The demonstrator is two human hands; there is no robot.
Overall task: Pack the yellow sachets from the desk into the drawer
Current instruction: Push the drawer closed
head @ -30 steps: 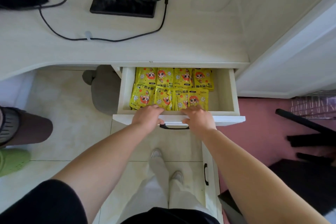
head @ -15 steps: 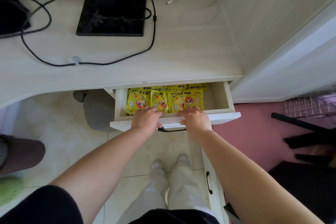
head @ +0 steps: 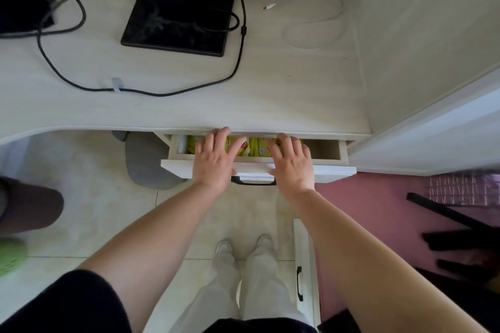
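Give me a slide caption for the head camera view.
Left hand and right hand rest flat on the nearly shut drawer of yellow sachets.

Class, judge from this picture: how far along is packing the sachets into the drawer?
Done: the yellow sachets lie in the drawer; none shows on the desk. In hand: the left hand and right hand, fingers straight, rest over the drawer's front, which stands only a little way out. Left: shutting it fully.
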